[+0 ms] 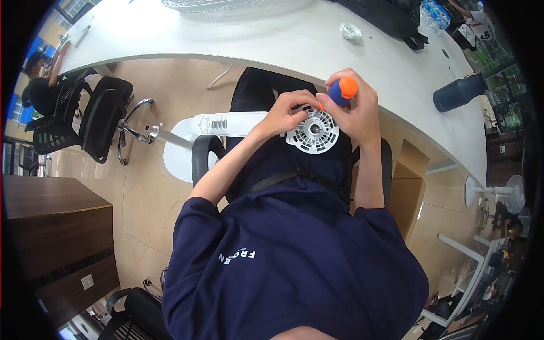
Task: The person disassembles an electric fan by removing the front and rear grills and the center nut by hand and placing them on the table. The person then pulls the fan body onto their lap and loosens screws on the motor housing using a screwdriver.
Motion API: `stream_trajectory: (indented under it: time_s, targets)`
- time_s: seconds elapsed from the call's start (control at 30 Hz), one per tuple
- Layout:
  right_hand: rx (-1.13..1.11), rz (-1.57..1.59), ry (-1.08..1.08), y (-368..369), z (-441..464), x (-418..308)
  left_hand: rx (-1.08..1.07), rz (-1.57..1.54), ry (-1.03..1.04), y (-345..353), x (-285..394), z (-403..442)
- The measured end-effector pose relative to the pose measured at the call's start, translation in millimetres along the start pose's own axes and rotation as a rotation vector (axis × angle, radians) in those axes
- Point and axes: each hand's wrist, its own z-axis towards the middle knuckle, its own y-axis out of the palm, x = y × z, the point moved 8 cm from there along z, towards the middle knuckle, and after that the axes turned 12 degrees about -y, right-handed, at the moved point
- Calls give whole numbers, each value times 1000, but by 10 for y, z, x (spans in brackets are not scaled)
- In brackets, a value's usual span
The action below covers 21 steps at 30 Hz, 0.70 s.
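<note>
Across my lap lies a white electric fan body with a round slotted motor housing (314,136) facing up. Its button panel (218,123) extends to the left. My right hand (362,113) is closed around a screwdriver (343,90) with a blue and orange handle, held over the housing's upper edge. The screwdriver's tip is mostly hidden by my fingers. My left hand (283,115) has its fingers curled on the upper left rim of the housing, close to the screwdriver. Whether a small part is between those fingertips I cannot make out.
A white table (255,39) curves ahead, bearing a fan grille (209,4), crumpled wrapper (350,31), black bag (385,20) and dark bottle (459,93). Left are a round white base (184,161) and office chair (105,116). A cardboard box (408,181) stands right. Other people sit farther off.
</note>
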Motion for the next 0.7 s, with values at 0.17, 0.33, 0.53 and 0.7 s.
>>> stream_trajectory:
  time_s: [0.17,0.33,0.53,0.7]
  targets:
    - [-50,26,-31,51,20,-55,-27,34,-31,3,-100,10]
    - [-200,225,30,213,52,-48,-9,9,123,47,97,-41]
    - [-164,690,148,318,-17,127,-29,148,-66,27,10,-50]
    - [1,580,113,278,-12,109,74,-67,15,33,51,-11]
